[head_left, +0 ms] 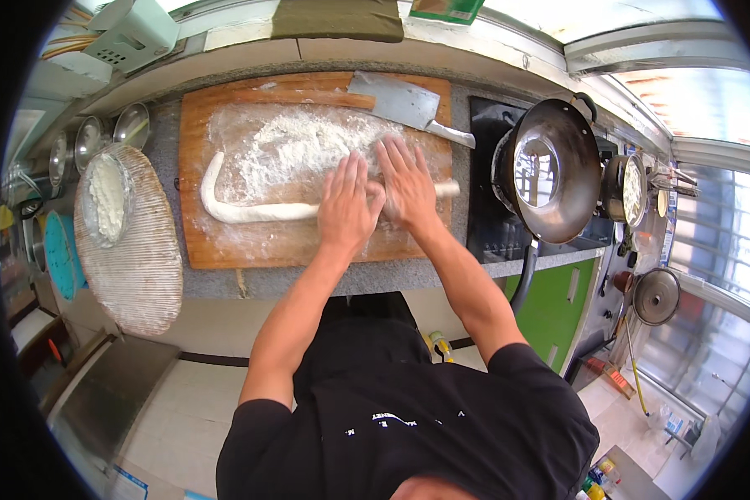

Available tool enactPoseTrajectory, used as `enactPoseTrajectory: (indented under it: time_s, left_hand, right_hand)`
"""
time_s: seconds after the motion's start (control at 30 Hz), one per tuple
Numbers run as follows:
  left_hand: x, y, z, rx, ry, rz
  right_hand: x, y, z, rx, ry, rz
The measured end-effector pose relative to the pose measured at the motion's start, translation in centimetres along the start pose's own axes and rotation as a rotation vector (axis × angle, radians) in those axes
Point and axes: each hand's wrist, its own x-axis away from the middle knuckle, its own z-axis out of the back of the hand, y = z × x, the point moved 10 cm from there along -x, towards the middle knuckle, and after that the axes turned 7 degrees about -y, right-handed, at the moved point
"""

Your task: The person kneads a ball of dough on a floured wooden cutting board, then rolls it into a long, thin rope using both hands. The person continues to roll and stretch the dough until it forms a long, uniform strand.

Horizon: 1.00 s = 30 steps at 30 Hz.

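Observation:
A long rope of pale dough [262, 212] lies across the wooden board [193, 179], its left end bent up and its right end reaching past the board's right side. Both my hands rest flat on the dough, side by side, and hide the stretch beneath them. The fingers of my left hand [347, 204] are stretched out and point away from me. My right hand [407, 185] lies just to its right, fingers also straight. Loose flour [304, 142] is spread over the board beyond my hands. A cleaver [404, 104] lies at the board's far right corner.
To the right a dark wok [571, 212] sits on a black stove [485, 212], its handle jutting toward me. On the left, a bowl of flour [107, 200] stands on a round ridged tray [154, 275]. A wooden stick [300, 97] lies along the board's far side.

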Motion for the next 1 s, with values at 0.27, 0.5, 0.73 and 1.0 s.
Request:
enactPoseTrajectory:
  time_s: [0.27, 0.5, 0.73, 1.0]
  left_hand:
    - [6.6, 1.5, -3.2, -0.050, -0.212, -0.202]
    - [1.0, -1.0, 0.0, -0.023, -0.087, -0.051]
    - [7.3, -2.3, -1.3, -0.002, -0.102, -0.063]
    - [2.5, -3.7, 2.9, -0.030, -0.070, -0.036]
  right_hand:
    - [10.6, 0.9, -4.6, 0.007, -0.156, -0.067]
    - [-2.7, 3.1, 1.9, 0.021, -0.054, -0.050]
    - [6.8, 3.3, -2.7, 0.142, -0.149, 0.018]
    - [-3.0, 2.9, 4.7, 0.110, 0.146, 0.075]
